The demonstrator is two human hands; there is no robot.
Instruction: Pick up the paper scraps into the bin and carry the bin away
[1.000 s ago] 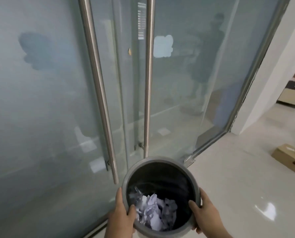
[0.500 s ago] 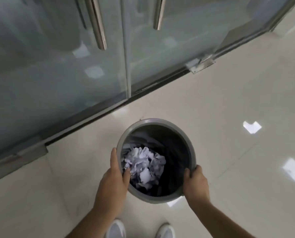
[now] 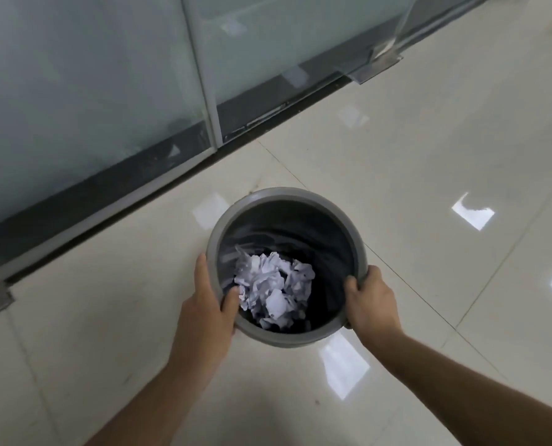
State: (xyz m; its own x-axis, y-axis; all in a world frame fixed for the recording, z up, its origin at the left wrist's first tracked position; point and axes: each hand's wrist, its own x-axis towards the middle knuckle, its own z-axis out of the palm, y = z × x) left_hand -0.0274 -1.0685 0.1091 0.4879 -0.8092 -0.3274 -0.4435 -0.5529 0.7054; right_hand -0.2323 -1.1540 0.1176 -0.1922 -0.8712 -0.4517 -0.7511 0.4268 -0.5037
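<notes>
Left hand [image 3: 204, 312]: clamped on bin [image 3: 286, 201] rim, near-left side; thumb hooked inside, fingers [image 3: 200, 268] outside.
Right hand [image 3: 369, 299]: clamped on rim, near-right side; thumb over the edge.
Bin: grey, round, dark liner; just in front of the glass door [image 3: 84, 78], clear of its bottom rail. Can't tell if it's lifted or resting on the floor [image 3: 429, 156].
Paper scraps [image 3: 273, 289]: crumpled white wad at bin bottom, nearer the left-hand side.
Task stage: prob. scraps all in; carrying/placing bin by the door.
Risk 1: rim-only grip w/ thumbs; a tilt could spill the light scraps.
Risk 2: glossy tile floor, so a slip underfoot is possible.
Risk 3: bin close to door; a forward swing could knock the glass.
Count: 2 hands, 1 bin, 1 clump of scraps (pieces uncountable), 2 glass panels.
</notes>
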